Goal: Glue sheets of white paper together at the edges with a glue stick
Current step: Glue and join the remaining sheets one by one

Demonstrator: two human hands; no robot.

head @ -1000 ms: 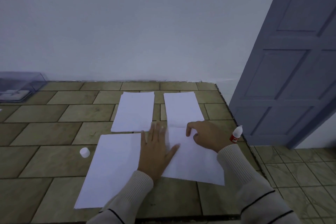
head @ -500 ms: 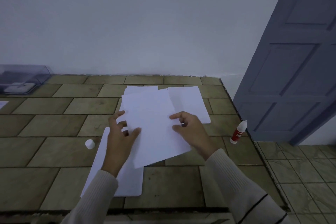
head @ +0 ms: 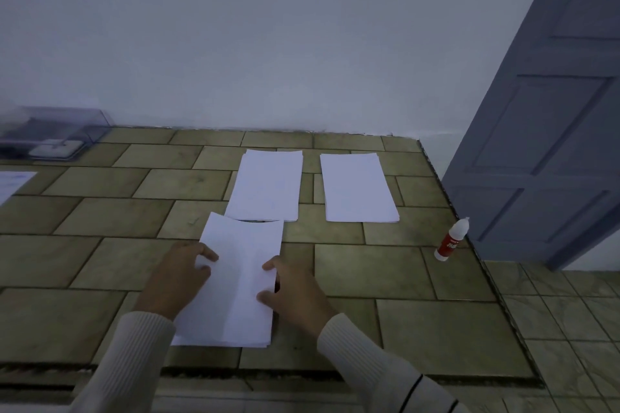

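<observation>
so the person is leaning over a tiled desk (head: pixel 419 278) and both hands are sitting on the near stack of white paper (head: pixel 241 265), which is lying in the lower middle of the frame with its top corner just overlapping the bottom edge of the far left stack (head: pixel 266 186). the left grip (head: pixel 177 275) is grasping the near stack at its left edge, fingers curling onto the top sheet, and the right grip (head: pixel 295 292) is pinching the right edge between thumb and fingers, with that edge looking like it's lifting a tiny bit off the desk. both arms are wearing cream ribbed sleeves (head: pixel 134 355). above that, the far left stack and the far right stack (head: pixel 357 188) are lying flat side by side near the middle of the frame, a strip of tile showing between them. the glue bottle (head: pixel 451 240), white with a red label, is standing well apart from the hands over at the right edge of the desk, nobody touching it. a clear plastic box (head: pixel 50 132) is sitting against the wall in the upper left, a bit blurry, and another sheet (head: pixel 13 183) is poking in at the left edge. a grey-blue panelled door (head: pixel 553 131) is filling the right side.
</observation>
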